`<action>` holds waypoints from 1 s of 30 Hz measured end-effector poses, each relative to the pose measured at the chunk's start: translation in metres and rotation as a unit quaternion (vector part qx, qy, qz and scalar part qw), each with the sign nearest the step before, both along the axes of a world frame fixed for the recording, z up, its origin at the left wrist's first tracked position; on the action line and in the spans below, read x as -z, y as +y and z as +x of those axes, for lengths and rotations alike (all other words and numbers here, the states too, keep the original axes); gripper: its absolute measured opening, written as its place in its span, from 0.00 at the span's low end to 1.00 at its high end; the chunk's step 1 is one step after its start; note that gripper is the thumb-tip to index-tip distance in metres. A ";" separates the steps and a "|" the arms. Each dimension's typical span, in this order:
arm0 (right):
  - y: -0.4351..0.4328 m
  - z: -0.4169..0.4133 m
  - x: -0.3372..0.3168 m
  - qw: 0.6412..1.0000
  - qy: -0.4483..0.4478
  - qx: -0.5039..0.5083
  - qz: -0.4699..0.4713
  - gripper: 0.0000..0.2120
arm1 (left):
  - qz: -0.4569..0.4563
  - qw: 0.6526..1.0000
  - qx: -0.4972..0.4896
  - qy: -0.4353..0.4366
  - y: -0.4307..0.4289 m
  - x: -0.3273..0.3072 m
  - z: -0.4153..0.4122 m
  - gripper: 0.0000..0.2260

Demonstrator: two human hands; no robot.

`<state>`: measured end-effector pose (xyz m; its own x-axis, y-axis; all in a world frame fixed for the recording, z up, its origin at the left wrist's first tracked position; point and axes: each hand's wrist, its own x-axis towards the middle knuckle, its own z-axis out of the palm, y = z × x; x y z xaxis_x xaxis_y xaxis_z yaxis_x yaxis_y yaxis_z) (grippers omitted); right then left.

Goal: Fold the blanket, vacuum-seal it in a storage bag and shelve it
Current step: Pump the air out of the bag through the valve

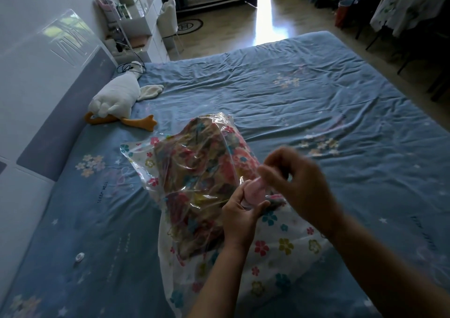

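With the blanket (202,162) bagged mid-frame on the bed (316,86), steady the pink valve (254,192) in the gripping left fingers (237,193) and turn its top squarely with the blurred, seemingly pinching right fingers (267,171), probably without dragging the bag (287,244), for an airtight seal.

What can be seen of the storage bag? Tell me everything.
The storage bag is clear, crinkled plastic with a white, flower-printed part nearest the camera. It lies on the blue bed sheet, bulging around the folded multicoloured blanket inside. Its round pink valve is gripped from below by the left hand; the blurred right hand seems to pinch its top. Whether its mouth is sealed cannot be told.
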<state>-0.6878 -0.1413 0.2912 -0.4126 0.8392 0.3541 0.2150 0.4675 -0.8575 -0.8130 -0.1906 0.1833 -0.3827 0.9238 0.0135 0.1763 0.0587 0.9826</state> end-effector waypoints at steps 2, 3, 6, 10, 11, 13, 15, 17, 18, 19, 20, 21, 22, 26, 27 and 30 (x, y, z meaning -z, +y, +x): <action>0.004 0.001 0.034 0.990 -0.135 0.014 -0.045 0.21 | -0.002 1.000 0.012 0.011 0.000 0.004 0.000 0.26; 0.003 0.002 0.044 0.987 -0.149 0.021 -0.056 0.24 | -0.005 1.000 0.015 0.007 -0.001 0.005 -0.001 0.25; -0.003 0.003 0.017 0.998 -0.065 0.014 -0.016 0.19 | 0.007 1.000 0.017 0.012 -0.003 -0.001 -0.003 0.21; -0.003 0.004 -0.027 0.997 0.054 0.014 0.061 0.18 | 0.011 1.000 0.023 0.004 -0.001 -0.009 -0.003 0.23; 0.000 0.003 -0.021 0.997 0.050 0.020 0.052 0.18 | 0.008 1.000 0.020 -0.001 -0.001 -0.010 -0.003 0.23; 0.005 -0.001 0.010 1.000 -0.009 0.024 0.003 0.18 | 0.004 1.000 0.013 0.006 -0.001 -0.006 -0.001 0.23; 0.010 -0.004 0.045 0.993 -0.093 0.025 -0.071 0.19 | 0.005 1.000 0.011 0.002 -0.001 -0.002 0.000 0.23; 0.011 -0.005 0.054 0.988 -0.112 0.043 -0.100 0.19 | 0.005 1.000 0.007 -0.018 -0.001 -0.003 0.000 0.24; 0.009 -0.005 0.045 0.991 -0.090 0.042 -0.089 0.19 | 0.010 1.000 0.007 -0.018 0.000 -0.003 -0.001 0.23; 0.005 -0.005 0.030 0.996 -0.049 0.032 -0.073 0.20 | 0.016 1.000 0.011 -0.014 0.000 -0.006 -0.002 0.22; 0.001 -0.005 0.012 0.998 0.006 0.014 -0.061 0.21 | 0.021 1.000 0.015 -0.009 0.001 -0.009 -0.003 0.21; -0.002 -0.004 -0.006 0.996 0.066 -0.005 -0.056 0.21 | 0.026 0.999 0.017 -0.011 0.000 -0.011 -0.003 0.22; -0.005 -0.003 -0.020 0.991 0.120 -0.019 -0.051 0.21 | 0.028 0.999 0.016 -0.014 0.000 -0.012 -0.003 0.24; -0.002 -0.004 -0.003 0.995 0.086 0.014 -0.039 0.23 | 0.015 1.000 0.005 0.006 -0.001 -0.007 -0.001 0.23; 0.001 -0.005 0.015 0.997 0.032 0.030 -0.063 0.24 | 0.014 1.000 0.004 0.011 -0.001 -0.006 -0.001 0.22; 0.009 -0.006 0.053 0.982 -0.114 0.053 -0.144 0.20 | 0.012 1.000 0.009 -0.001 -0.002 -0.005 0.001 0.24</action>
